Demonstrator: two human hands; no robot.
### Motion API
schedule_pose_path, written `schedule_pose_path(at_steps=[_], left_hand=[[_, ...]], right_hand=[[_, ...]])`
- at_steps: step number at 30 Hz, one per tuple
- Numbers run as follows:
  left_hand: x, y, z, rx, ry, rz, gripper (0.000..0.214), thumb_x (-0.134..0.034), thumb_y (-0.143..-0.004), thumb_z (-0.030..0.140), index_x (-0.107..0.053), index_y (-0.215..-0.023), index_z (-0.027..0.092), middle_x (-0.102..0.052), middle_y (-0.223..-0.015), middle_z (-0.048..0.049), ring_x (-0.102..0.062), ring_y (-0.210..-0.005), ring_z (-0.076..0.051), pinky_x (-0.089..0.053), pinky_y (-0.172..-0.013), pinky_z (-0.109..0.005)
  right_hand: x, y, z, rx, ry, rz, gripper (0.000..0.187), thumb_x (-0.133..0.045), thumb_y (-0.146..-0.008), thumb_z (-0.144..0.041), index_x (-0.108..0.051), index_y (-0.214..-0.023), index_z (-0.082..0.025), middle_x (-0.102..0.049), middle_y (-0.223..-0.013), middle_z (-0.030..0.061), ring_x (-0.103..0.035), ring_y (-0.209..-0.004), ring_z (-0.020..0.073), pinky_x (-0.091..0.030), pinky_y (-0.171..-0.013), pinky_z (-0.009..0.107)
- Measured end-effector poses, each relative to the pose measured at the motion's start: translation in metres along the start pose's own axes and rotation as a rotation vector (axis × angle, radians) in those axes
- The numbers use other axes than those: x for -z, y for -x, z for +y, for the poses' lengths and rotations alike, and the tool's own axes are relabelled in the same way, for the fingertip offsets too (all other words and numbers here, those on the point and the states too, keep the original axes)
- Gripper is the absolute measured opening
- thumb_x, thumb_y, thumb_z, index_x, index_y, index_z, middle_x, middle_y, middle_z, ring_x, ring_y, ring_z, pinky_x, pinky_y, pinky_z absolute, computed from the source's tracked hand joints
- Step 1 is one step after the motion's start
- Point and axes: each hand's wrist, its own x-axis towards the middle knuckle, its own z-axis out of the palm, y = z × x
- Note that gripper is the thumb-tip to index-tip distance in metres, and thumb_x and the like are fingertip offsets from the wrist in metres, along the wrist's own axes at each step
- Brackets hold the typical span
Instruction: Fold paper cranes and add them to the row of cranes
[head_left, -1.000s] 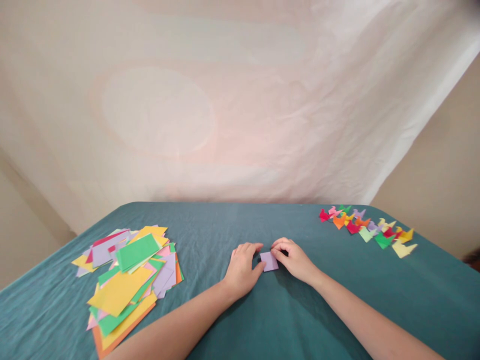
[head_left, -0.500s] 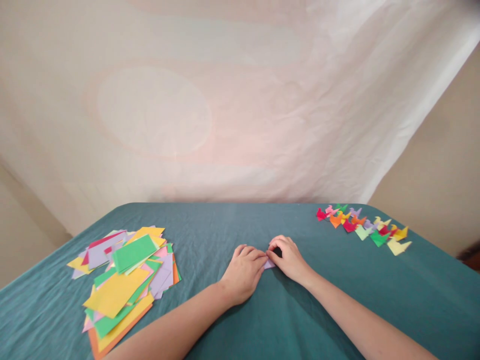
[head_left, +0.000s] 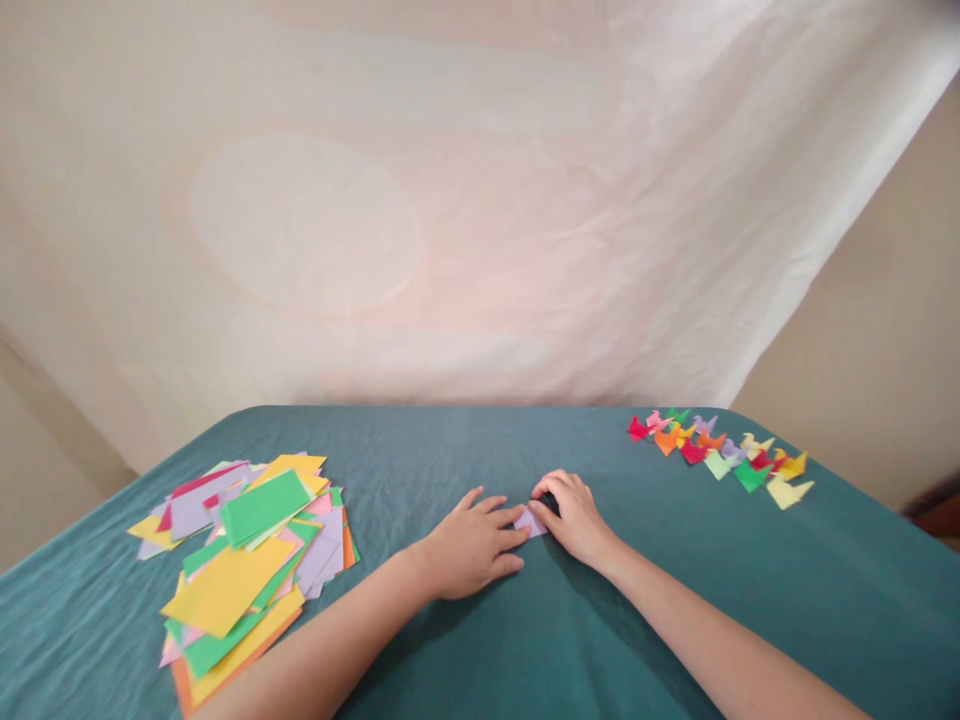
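Note:
A small folded piece of lilac paper (head_left: 533, 523) lies on the table between my two hands. My left hand (head_left: 480, 543) is spread flat to its left, with fingertips at the paper's left edge. Curled at the paper's right side is my right hand (head_left: 570, 512), thumb and fingers bent together on its edge. The right fingertips cover part of the paper, so its full shape is hidden.
A loose pile of coloured paper sheets (head_left: 232, 590) lies on the left of the green-clothed table (head_left: 450, 660). Several small folded paper birds (head_left: 720, 463) in many colours stand in rows at the far right. A pale cloth (head_left: 480, 250) hangs behind the table.
My left hand has slid left and spread its fingers, uncovering more of the lilac paper. My right hand stays at the paper's right side. The view has shifted slightly.

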Motion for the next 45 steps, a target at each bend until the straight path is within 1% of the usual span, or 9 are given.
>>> schedule_pose_path(at_steps=[9,14,21,25,28,30,35,41,45], left_hand=[[0.010,0.006,-0.006,0.002,0.081,-0.109,0.041,-0.047,-0.087,0.044,-0.045,-0.127,0.035,-0.038,-0.140,-0.0044,-0.034,-0.127,-0.032,-0.022,-0.101,-0.055],[0.013,0.005,-0.005,0.011,0.088,-0.129,0.041,-0.048,-0.087,0.045,-0.046,-0.127,0.035,-0.036,-0.141,-0.0038,-0.031,-0.129,-0.033,-0.024,-0.101,-0.053],[0.015,0.004,-0.006,0.017,0.110,-0.143,0.042,-0.049,-0.086,0.045,-0.046,-0.127,0.036,-0.035,-0.142,-0.0044,-0.030,-0.129,-0.035,-0.024,-0.101,-0.056],[0.017,0.004,-0.007,0.006,0.103,-0.171,0.044,-0.048,-0.087,0.046,-0.044,-0.128,0.035,-0.033,-0.143,-0.0045,-0.027,-0.130,-0.036,-0.023,-0.101,-0.056],[0.017,0.005,-0.008,-0.002,0.100,-0.187,0.045,-0.047,-0.087,0.048,-0.042,-0.130,0.035,-0.031,-0.144,-0.0039,-0.025,-0.131,-0.035,-0.022,-0.102,-0.055],[0.016,0.005,-0.009,-0.009,0.099,-0.188,0.046,-0.046,-0.087,0.047,-0.039,-0.132,0.036,-0.030,-0.144,-0.0036,-0.025,-0.131,-0.035,-0.022,-0.103,-0.055],[0.008,0.005,-0.011,-0.036,0.094,-0.092,0.041,-0.045,-0.089,0.041,-0.043,-0.130,0.035,-0.034,-0.142,-0.0027,-0.029,-0.130,-0.030,-0.026,-0.104,-0.048],[0.001,0.003,-0.007,-0.041,0.036,0.006,0.034,-0.044,-0.091,0.036,-0.050,-0.124,0.031,-0.044,-0.136,-0.0042,-0.041,-0.124,-0.026,-0.030,-0.103,-0.045],[-0.002,0.001,-0.006,-0.035,0.024,0.052,0.030,-0.044,-0.091,0.033,-0.055,-0.118,0.028,-0.048,-0.131,-0.0051,-0.044,-0.120,-0.024,-0.032,-0.102,-0.042]], right_hand=[[-0.001,0.002,-0.001,0.024,0.004,-0.006,0.013,-0.052,-0.084,-0.031,-0.058,-0.091,-0.022,-0.058,-0.097,0.0054,-0.050,-0.093,0.0219,-0.037,-0.081,0.036],[0.003,0.007,-0.004,0.087,0.006,-0.050,0.020,-0.049,-0.085,-0.031,-0.056,-0.102,-0.023,-0.057,-0.106,0.0069,-0.048,-0.102,0.0232,-0.037,-0.085,0.037],[0.013,0.008,0.007,0.090,0.052,-0.182,0.053,-0.056,-0.079,-0.048,-0.045,-0.124,-0.023,-0.047,-0.126,0.0099,-0.038,-0.119,0.0261,-0.029,-0.098,0.042],[0.015,0.006,0.014,0.104,0.042,-0.212,0.060,-0.056,-0.077,-0.052,-0.042,-0.127,-0.023,-0.043,-0.130,0.0106,-0.036,-0.122,0.0266,-0.029,-0.099,0.043],[0.018,0.008,0.013,0.151,0.000,-0.177,0.058,-0.058,-0.076,-0.050,-0.044,-0.126,-0.024,-0.046,-0.127,0.0098,-0.038,-0.120,0.0258,-0.031,-0.098,0.043],[0.020,0.010,0.011,0.198,-0.029,-0.139,0.051,-0.060,-0.076,-0.047,-0.049,-0.121,-0.025,-0.049,-0.122,0.0088,-0.041,-0.117,0.0251,-0.033,-0.097,0.042],[0.023,0.012,0.003,0.272,-0.057,-0.101,0.030,-0.061,-0.077,-0.038,-0.061,-0.105,-0.026,-0.057,-0.111,0.0061,-0.048,-0.107,0.0233,-0.038,-0.091,0.041],[0.025,0.012,-0.001,0.345,-0.020,-0.095,0.024,-0.055,-0.082,-0.023,-0.063,-0.104,-0.026,-0.060,-0.108,0.0042,-0.050,-0.104,0.0212,-0.037,-0.090,0.040],[0.025,0.011,0.000,0.368,0.005,-0.104,0.024,-0.049,-0.086,-0.022,-0.063,-0.105,-0.026,-0.062,-0.104,0.0044,-0.051,-0.101,0.0211,-0.038,-0.088,0.040]])
